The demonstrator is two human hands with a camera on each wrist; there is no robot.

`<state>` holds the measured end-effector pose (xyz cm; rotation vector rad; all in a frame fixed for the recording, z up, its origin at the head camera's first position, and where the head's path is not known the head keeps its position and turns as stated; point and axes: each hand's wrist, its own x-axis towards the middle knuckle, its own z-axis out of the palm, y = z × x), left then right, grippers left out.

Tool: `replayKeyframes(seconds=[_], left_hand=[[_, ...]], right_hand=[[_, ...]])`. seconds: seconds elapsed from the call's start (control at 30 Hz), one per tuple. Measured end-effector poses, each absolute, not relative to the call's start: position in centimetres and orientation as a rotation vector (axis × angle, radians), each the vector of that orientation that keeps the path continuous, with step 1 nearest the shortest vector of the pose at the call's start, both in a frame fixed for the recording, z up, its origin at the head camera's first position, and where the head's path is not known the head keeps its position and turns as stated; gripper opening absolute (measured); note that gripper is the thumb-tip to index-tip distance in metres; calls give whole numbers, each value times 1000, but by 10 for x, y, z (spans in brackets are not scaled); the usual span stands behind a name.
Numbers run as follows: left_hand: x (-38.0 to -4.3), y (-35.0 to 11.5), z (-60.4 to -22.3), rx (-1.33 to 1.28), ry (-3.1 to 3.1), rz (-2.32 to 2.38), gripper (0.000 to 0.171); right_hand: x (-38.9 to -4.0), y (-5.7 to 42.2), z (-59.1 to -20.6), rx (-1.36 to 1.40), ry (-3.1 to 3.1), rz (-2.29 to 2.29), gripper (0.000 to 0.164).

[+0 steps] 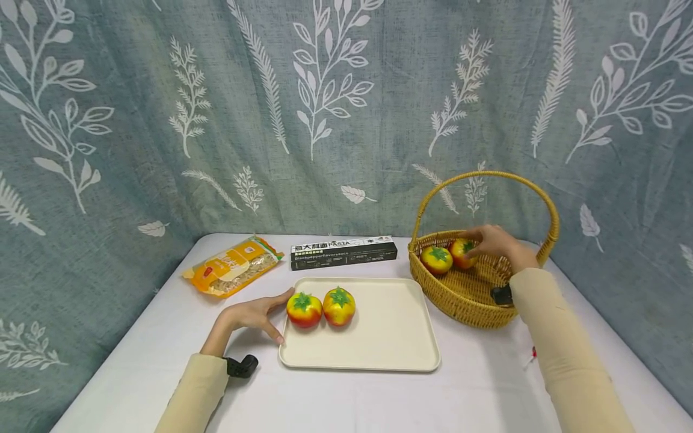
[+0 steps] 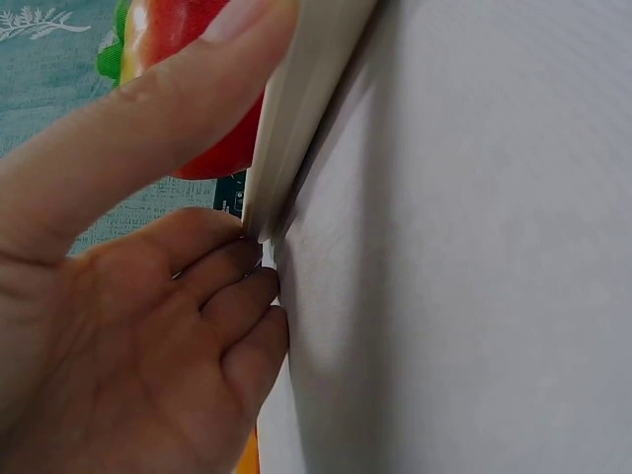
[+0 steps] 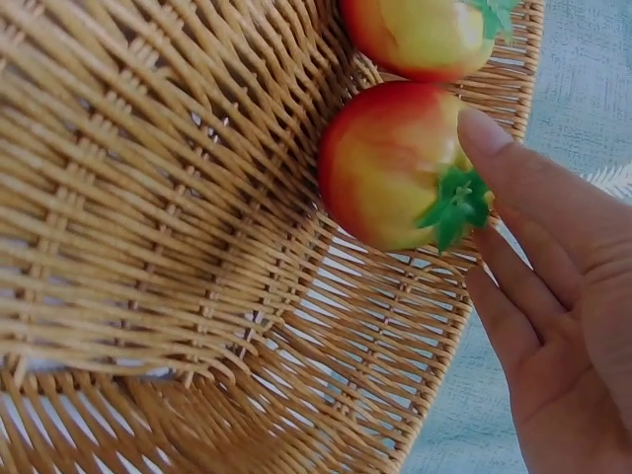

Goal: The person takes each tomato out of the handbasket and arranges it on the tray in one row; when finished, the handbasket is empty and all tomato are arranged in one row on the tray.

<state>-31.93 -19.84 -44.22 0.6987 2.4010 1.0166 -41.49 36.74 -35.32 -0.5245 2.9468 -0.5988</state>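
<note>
My left hand (image 1: 254, 314) is at the left end of a cream tray (image 1: 390, 328), fingers spread along its edge. In the left wrist view, the thumb lies over the tray's rim (image 2: 301, 109) and the fingertips meet its side. Two red-and-yellow toy tomatoes (image 1: 304, 317) with green leafy tops sit on the tray's left half. Over at the wicker basket (image 1: 460, 310), my right hand (image 1: 499, 245) reaches in from the right. Its thumb touches one tomato (image 3: 390, 163), the other fingers extended beside the leafy top. A second tomato (image 1: 433, 263) lies next to that one.
An orange food bag (image 1: 233, 267) lies at the back left. Behind the tray stands a black-and-white pasta box (image 1: 343, 252). The basket's tall handle (image 1: 487, 173) arches over the right hand. A leaf-patterned curtain (image 1: 335, 180) closes off the back.
</note>
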Motion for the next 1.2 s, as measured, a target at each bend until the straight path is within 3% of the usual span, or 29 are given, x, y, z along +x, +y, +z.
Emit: replayKeyframes(seconds=[0.67, 1.2], left_hand=[[-319, -198, -441, 692, 2403, 1015, 114], [-319, -198, -440, 707, 2396, 1008, 114]], right_hand=[[-422, 367, -372, -394, 2985, -635, 64], [-420, 367, -361, -379, 2984, -608, 65]])
